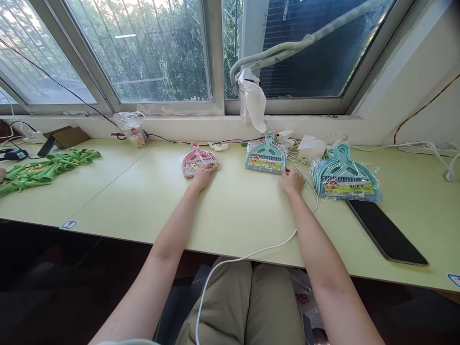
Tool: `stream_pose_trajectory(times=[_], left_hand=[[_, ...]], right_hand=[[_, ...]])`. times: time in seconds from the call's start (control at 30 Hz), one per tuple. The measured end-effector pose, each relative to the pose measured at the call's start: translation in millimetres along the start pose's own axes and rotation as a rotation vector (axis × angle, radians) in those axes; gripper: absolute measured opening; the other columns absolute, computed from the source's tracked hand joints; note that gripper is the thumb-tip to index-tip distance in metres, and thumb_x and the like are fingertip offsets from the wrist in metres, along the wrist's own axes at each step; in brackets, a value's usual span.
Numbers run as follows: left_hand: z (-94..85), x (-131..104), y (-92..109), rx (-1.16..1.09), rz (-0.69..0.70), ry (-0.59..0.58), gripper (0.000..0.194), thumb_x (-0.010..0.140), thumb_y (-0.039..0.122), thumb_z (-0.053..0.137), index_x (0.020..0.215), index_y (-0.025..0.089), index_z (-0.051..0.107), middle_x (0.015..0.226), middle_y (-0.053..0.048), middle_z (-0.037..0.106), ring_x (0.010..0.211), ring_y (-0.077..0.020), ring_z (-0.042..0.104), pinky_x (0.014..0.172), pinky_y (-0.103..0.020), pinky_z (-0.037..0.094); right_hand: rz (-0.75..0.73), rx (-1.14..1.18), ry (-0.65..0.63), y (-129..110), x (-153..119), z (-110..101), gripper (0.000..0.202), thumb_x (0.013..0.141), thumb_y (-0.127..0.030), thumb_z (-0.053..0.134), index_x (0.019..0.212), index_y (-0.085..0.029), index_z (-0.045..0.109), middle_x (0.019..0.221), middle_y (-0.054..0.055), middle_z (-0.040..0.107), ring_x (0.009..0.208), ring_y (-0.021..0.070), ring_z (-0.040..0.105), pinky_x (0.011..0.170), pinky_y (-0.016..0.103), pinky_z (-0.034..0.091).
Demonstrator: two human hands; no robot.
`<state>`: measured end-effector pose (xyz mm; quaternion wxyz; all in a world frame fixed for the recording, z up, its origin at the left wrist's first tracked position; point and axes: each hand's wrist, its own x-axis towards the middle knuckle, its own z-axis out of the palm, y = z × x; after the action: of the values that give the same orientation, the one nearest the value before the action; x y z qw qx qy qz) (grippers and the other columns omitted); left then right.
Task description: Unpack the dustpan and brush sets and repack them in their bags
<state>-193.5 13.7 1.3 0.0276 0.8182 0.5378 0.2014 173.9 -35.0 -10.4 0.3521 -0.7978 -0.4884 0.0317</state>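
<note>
My left hand (204, 176) lies on the lower right part of a pink dustpan-and-brush set (197, 157) in clear wrap, its fingers stretched over the printed label. At the lower right corner of a teal dustpan-and-brush set (266, 152), my right hand (293, 180) has its fingers closed on the edge. A pink-red rim shows behind the teal handle. To the right of that hand, a pile of wrapped teal dustpan sets (347, 175) lies on the table, with similar labels facing up.
A black phone (387, 232) lies at right on the pale green table (122, 206). A white cable (251, 254) crosses the table's front edge to my lap. Green rolled pieces (53, 167), a cardboard box (68, 137) and a plastic bag (132, 129) are at left. A torn carton (251, 98) stands by the window.
</note>
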Motion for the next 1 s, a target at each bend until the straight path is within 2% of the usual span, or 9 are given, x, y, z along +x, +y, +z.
stream_pose_trajectory(times=[0.1,0.17,0.3,0.5,0.63,0.73,0.87,1.0], left_hand=[[1.1,-0.5,-0.4,0.032,0.008,-0.045,0.054,0.092,0.015,0.035,0.143,0.028,0.049,0.153,-0.002,0.04,0.139,-0.0252,0.038,0.116,-0.04,0.031],[3.0,0.2,-1.8,0.026,0.009,-0.051,0.054,0.093,0.017,0.034,0.145,0.026,0.045,0.155,-0.003,0.038,0.141,-0.024,0.035,0.118,-0.04,0.027],[6.4,1.5,-4.5,-0.011,0.004,-0.055,0.055,0.092,0.015,0.031,0.145,0.024,0.043,0.156,-0.003,0.036,0.144,-0.0195,0.031,0.12,-0.038,0.023],[5.2,1.7,-4.8,-0.047,-0.008,-0.085,0.055,0.093,0.018,0.031,0.147,0.018,0.04,0.158,-0.006,0.032,0.148,-0.0189,0.025,0.122,-0.037,0.017],[4.3,1.7,-4.7,-0.057,-0.028,-0.129,0.054,0.095,0.026,0.032,0.149,0.021,0.036,0.16,-0.005,0.028,0.15,-0.0199,0.02,0.123,-0.04,0.012],[4.5,1.2,-3.9,-0.056,-0.03,-0.127,0.053,0.095,0.028,0.033,0.149,0.024,0.037,0.16,-0.003,0.027,0.15,-0.0201,0.019,0.123,-0.042,0.012],[4.4,0.6,-1.7,-0.064,-0.026,-0.098,0.052,0.095,0.028,0.036,0.147,0.023,0.04,0.159,-0.005,0.031,0.149,-0.0204,0.022,0.123,-0.041,0.013],[4.1,0.1,1.6,-0.065,-0.025,-0.08,0.051,0.094,0.026,0.038,0.145,0.02,0.043,0.158,-0.007,0.033,0.148,-0.0216,0.023,0.123,-0.041,0.014]], right_hand=[[-0.003,-0.011,0.013,0.9,1.5,0.6,0.037,0.091,-0.04,0.051,0.117,-0.019,0.067,0.121,0.014,0.066,0.117,0.0317,0.052,0.093,0.043,0.039],[-0.006,0.005,0.0,2.1,2.7,1.7,0.036,0.09,-0.038,0.053,0.117,-0.018,0.066,0.116,0.013,0.069,0.113,0.0296,0.055,0.09,0.04,0.041],[0.004,0.033,-0.038,4.7,6.2,4.7,0.031,0.089,-0.035,0.054,0.11,-0.018,0.068,0.104,0.011,0.073,0.1,0.0259,0.061,0.085,0.036,0.043],[0.026,-0.027,-0.063,2.7,7.2,5.9,0.03,0.087,-0.037,0.053,0.103,-0.019,0.071,0.103,0.012,0.073,0.101,0.027,0.062,0.088,0.04,0.041],[-0.004,-0.081,-0.085,2.0,6.4,4.8,0.035,0.089,-0.041,0.048,0.101,-0.019,0.073,0.106,0.016,0.071,0.104,0.0291,0.061,0.089,0.042,0.04],[-0.016,-0.08,-0.111,2.0,5.9,5.4,0.036,0.089,-0.042,0.048,0.101,-0.02,0.072,0.107,0.014,0.071,0.106,0.03,0.06,0.091,0.044,0.038],[0.031,-0.02,-0.094,-0.9,5.7,8.7,0.039,0.092,-0.034,0.039,0.114,-0.016,0.065,0.112,0.017,0.068,0.107,0.0304,0.06,0.091,0.043,0.039],[0.095,0.118,-0.082,-4.4,7.6,10.2,0.044,0.094,-0.029,0.032,0.125,-0.011,0.057,0.11,0.019,0.068,0.097,0.0284,0.063,0.082,0.036,0.043]])
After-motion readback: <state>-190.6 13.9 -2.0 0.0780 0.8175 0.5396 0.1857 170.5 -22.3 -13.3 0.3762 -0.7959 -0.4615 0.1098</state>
